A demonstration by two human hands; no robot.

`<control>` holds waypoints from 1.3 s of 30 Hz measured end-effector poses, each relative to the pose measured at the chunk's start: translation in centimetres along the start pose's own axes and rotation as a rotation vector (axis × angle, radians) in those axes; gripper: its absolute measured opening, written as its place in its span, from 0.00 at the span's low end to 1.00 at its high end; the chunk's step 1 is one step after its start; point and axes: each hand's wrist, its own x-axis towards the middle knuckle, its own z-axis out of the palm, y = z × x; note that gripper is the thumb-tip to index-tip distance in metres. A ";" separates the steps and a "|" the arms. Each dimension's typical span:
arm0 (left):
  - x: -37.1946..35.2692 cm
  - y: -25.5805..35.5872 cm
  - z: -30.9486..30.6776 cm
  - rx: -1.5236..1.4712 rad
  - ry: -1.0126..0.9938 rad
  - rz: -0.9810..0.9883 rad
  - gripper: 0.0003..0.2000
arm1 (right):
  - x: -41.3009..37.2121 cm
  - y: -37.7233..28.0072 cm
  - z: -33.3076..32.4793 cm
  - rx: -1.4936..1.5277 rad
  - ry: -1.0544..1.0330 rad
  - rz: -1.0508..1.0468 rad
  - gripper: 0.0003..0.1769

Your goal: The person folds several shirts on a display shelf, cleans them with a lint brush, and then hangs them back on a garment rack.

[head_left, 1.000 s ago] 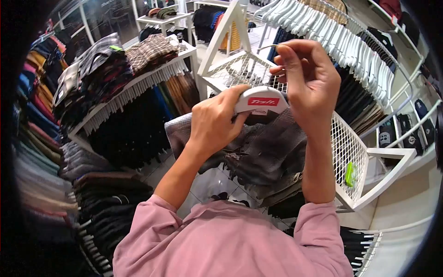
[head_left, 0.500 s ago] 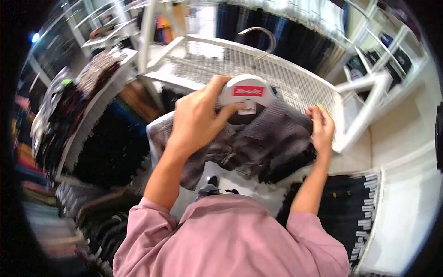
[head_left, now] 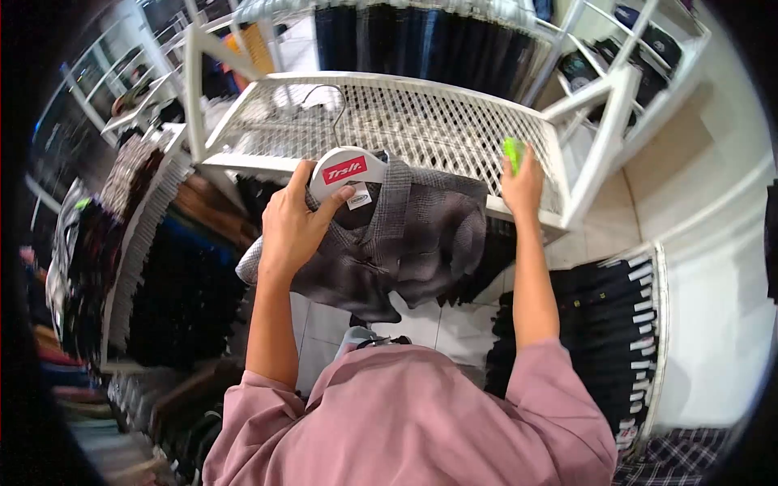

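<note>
Hanging in front of my chest, the shirt (head_left: 405, 235) sits between my two hands, just below the front edge of the white mesh shelf (head_left: 405, 121) and above the pale tiled floor (head_left: 421, 320). It is carried on a white hanger (head_left: 348, 172) whose thin wire hook (head_left: 328, 105) stands up over the mesh. My left hand (head_left: 293, 223) is closed on the left part of that hanger, fingers curled round the shoulder and the thumb pressed near the small tag (head_left: 360, 197) at the collar, so the garment's whole weight is held from that side. My right hand (head_left: 523, 182) is well off to the right of the shirt, stretched up to the shelf's front edge, fingertips on a small bright green object (head_left: 512, 152) that lies on the mesh; I cannot tell whether the fingers are closed round it or only touching it. The shirt is grey with a faint darker check, collar up against the hanger, its body bunched and folded so that the lower part droops unevenly. A red label (head_left: 344, 171) with white lettering marks the hanger's centre. Rows of dark garments (head_left: 608, 324) hang on a rail at lower right, and my pink sleeves (head_left: 405, 421) fill the bottom of the view.
</note>
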 end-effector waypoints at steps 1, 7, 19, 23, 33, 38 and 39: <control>-0.6 -0.3 -0.3 -0.011 0.025 -0.035 0.26 | -0.8 -1.7 -1.0 0.209 0.063 -0.005 0.35; -2.3 1.9 0.6 0.042 0.132 -0.277 0.21 | -6.6 -13.0 -5.5 0.795 -0.013 -0.447 0.34; -11.1 -5.4 -7.9 0.046 0.594 -0.499 0.18 | -8.0 -24.4 9.1 0.876 -0.018 -0.363 0.33; -11.1 -7.9 -10.0 0.090 0.542 -0.560 0.19 | -12.6 -33.1 4.0 1.140 -0.140 -0.708 0.38; -13.3 -14.3 -16.0 0.064 0.613 -0.526 0.18 | -13.0 -39.7 13.9 1.020 -0.126 -0.439 0.33; -12.3 -15.2 -16.4 -0.021 0.543 -0.548 0.16 | -18.4 -44.8 5.5 1.223 -0.289 -0.864 0.39; -12.1 -15.4 -16.5 -0.024 0.530 -0.567 0.16 | -18.8 -45.2 6.5 1.227 -0.288 -0.861 0.39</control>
